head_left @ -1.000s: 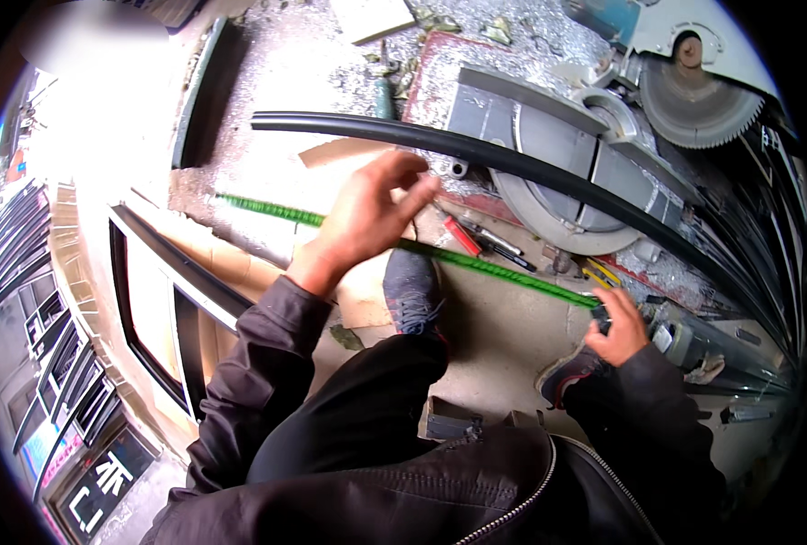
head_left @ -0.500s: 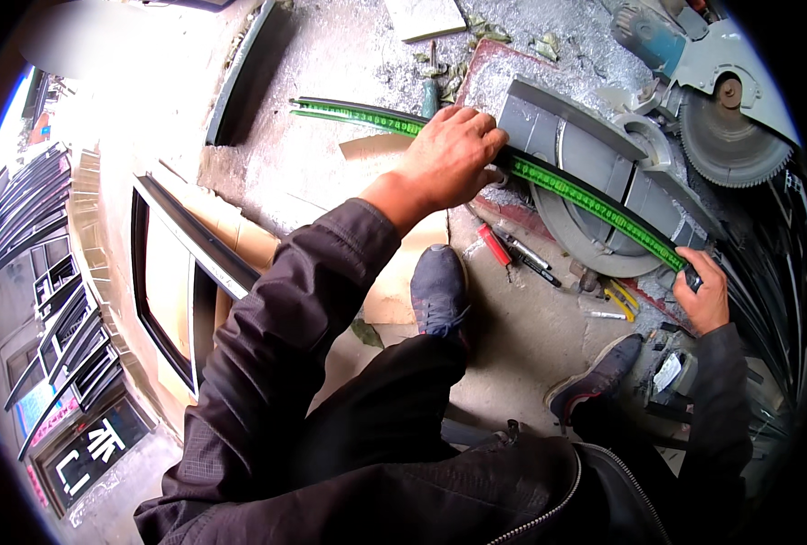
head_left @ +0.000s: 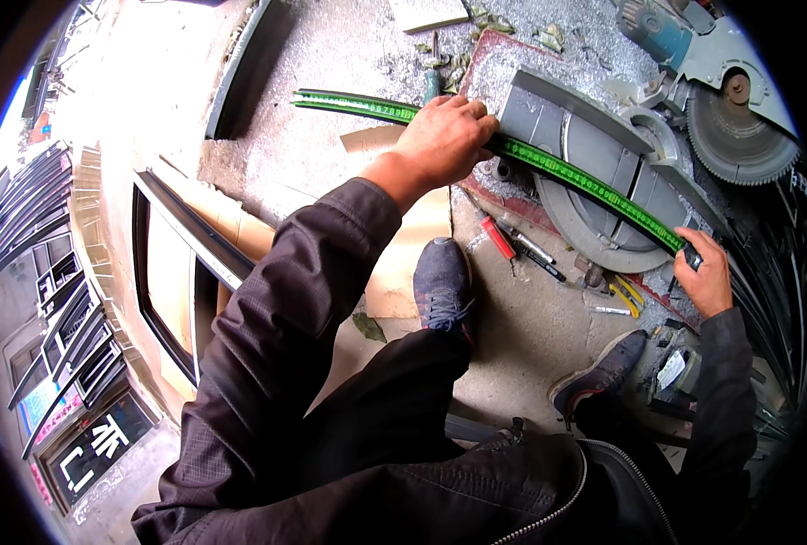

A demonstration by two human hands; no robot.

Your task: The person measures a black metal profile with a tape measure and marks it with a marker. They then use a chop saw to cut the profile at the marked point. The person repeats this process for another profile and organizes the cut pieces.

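Observation:
A long, slightly bent black strip (head_left: 358,96) with a bright green measuring tape (head_left: 594,186) along it slants across the view, its right part over the grey saw base. My left hand (head_left: 446,138) is closed over the strip and tape near the middle, with the fingers curled around the far side. At the right end my right hand (head_left: 705,272) is closed on the tape. A small dark piece shows between its thumb and fingers; whether it is the tape's case I cannot tell.
A cut-off saw with a toothed disc blade (head_left: 738,136) stands at the right beside its round base (head_left: 594,222). A red-handled tool (head_left: 497,238), pens and a yellow cutter (head_left: 625,295) lie near my feet. Dark strips (head_left: 767,300) fill the right; a framed panel (head_left: 167,282) is at left.
My right hand and the right end of the tape have shifted slightly up. My left hand keeps its grip and has moved up a little.

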